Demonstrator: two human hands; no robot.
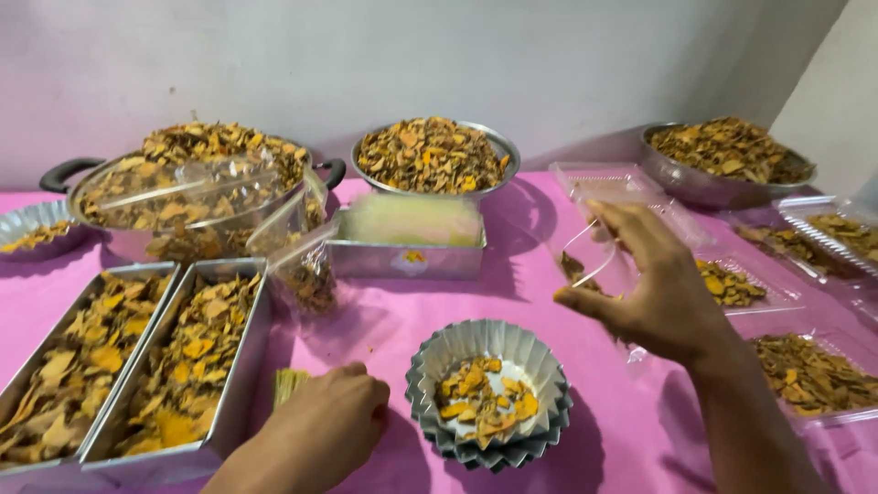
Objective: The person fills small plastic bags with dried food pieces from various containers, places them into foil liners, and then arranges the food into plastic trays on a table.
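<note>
Clear clamshell box [594, 252] pinched in right hand [663, 293], up-right of fluted dish [489, 389]. Left hand [329, 430], fisted on worktop [384, 311], sits nearer; contents cannot be told.

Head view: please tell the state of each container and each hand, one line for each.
Fluted metal moulds: stacked, top one partly filled with dried slices.
Two loaf tins: filled.
Handled pot: heaped.
Clear plastic box: open, held in right hand.
Left hand: closed, resting on pink table.

Lighting: even, fairly bright, from above; soft shadows at lower centre of frame; motion blur at centre right; slight softness towards edges.
</note>
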